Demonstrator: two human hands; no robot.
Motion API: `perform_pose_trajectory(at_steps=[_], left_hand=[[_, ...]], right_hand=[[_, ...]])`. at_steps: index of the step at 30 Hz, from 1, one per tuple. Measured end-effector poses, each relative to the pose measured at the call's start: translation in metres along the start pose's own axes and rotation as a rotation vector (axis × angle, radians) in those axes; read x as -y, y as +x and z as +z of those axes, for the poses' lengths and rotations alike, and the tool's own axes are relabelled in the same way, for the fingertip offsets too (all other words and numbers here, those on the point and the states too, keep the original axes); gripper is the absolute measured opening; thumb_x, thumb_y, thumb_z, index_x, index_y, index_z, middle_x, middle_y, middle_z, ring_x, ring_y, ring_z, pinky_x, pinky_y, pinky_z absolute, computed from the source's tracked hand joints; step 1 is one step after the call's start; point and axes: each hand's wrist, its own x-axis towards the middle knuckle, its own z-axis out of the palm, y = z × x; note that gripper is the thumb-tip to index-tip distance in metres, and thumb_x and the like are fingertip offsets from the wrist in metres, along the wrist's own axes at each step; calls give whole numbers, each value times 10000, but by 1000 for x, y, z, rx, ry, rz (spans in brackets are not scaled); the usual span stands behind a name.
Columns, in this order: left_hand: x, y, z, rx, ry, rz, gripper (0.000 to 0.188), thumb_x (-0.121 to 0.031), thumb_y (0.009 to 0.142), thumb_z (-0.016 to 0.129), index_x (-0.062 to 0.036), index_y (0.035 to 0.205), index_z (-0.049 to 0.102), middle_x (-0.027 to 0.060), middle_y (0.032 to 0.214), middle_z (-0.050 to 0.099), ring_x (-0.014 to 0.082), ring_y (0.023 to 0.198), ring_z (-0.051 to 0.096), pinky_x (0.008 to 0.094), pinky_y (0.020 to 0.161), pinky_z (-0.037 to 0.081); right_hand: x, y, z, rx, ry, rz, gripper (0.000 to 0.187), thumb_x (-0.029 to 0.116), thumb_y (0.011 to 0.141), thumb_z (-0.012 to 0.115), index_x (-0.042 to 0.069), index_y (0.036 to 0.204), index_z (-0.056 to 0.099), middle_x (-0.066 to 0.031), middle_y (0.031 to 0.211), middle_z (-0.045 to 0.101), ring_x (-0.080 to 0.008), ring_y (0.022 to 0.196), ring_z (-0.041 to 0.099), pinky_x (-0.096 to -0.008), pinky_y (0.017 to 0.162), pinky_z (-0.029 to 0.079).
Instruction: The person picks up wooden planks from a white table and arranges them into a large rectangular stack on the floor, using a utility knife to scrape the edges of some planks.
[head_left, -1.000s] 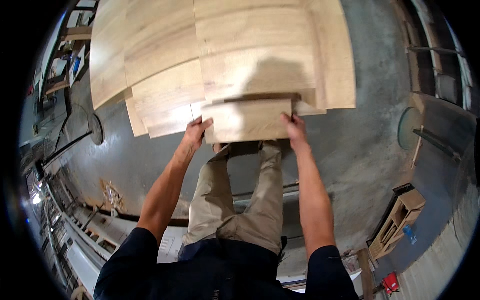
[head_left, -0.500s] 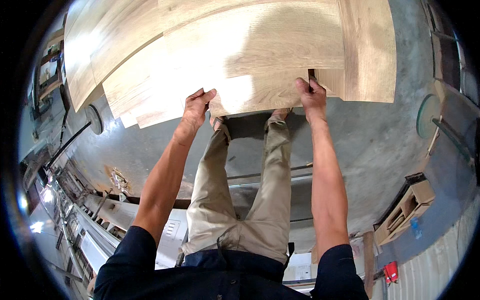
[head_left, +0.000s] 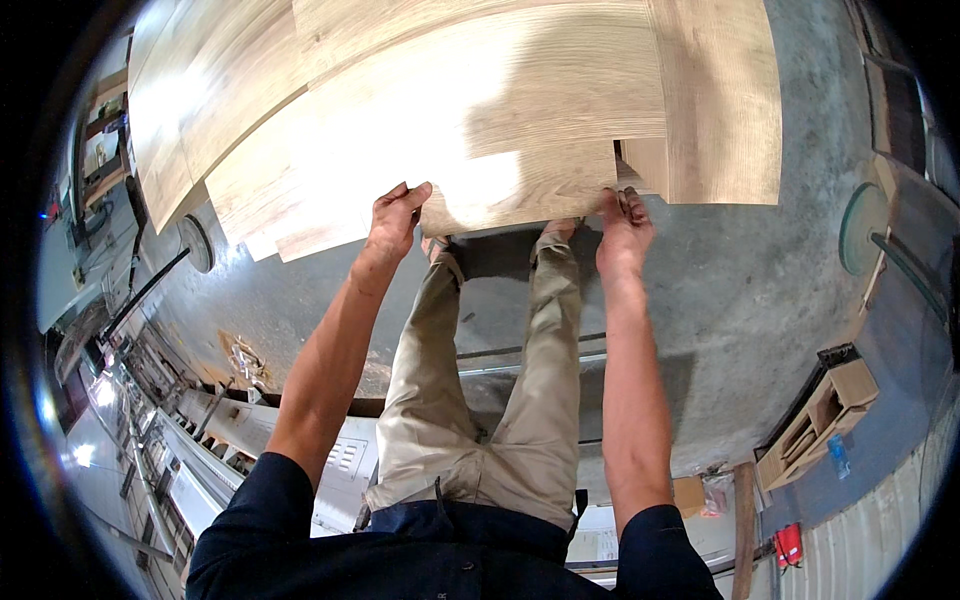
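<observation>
A light wood-grain board [head_left: 560, 180] lies at the near edge of a spread of overlapping boards with the same grain. My left hand [head_left: 397, 218] is closed on its near left corner, thumb on top and fingers beneath. At the near right corner, my right hand [head_left: 625, 228] pinches the edge, its fingers curled and partly hidden. Beside that hand a dark gap [head_left: 617, 148] shows between this board and the wide board [head_left: 715, 110] on the right. Strong glare washes out the middle of the boards.
My feet and legs stand on the grey floor [head_left: 740, 290] just below the boards. Round weight-like discs stand at the left [head_left: 197, 243] and right [head_left: 862, 228]. A wooden box [head_left: 820, 420] sits at the lower right, near a red object [head_left: 789, 546]. Machinery lines the lower left.
My right hand has slid toward me, down the board's right end to its near corner. My left hand keeps its hold. The boards on the right appear slightly further left.
</observation>
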Motion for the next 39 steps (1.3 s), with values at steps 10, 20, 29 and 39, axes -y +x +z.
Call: perform_pose_trajectory(at_steps=[10,20,29,39], left_hand=[[1,0,10,39,30,36,86,-59,810,692,-1,811,629,39,802,617,127,732,555,264,697,456],[-11,-116,84,-40,573,185,550,-276,877,623,67,1277,464,228,1174,578,275,1077,564,338,881,463],[-40,-172,238,252,373,376,579,-280,938,527,81,1354,346,33,712,535,125,665,443,283,618,430],[-48,-176,260,145,420,390,192,-158,872,488,33,856,480,254,741,536,442,754,524,425,668,433]], right_hand=[[7,5,-5,39,-7,-55,253,-40,807,670,-34,1046,585,-41,998,616,-96,889,543,-225,822,436],[140,-20,-28,-142,-137,-222,335,277,948,520,2,1129,585,-57,1092,609,-147,1001,542,-297,858,413],[232,-15,10,144,-820,-305,492,368,938,528,-35,1219,542,-94,1134,605,-148,1065,521,-294,954,380],[233,-14,14,177,-752,-269,325,195,943,531,-43,1157,590,-33,988,645,-83,878,544,-253,827,433]])
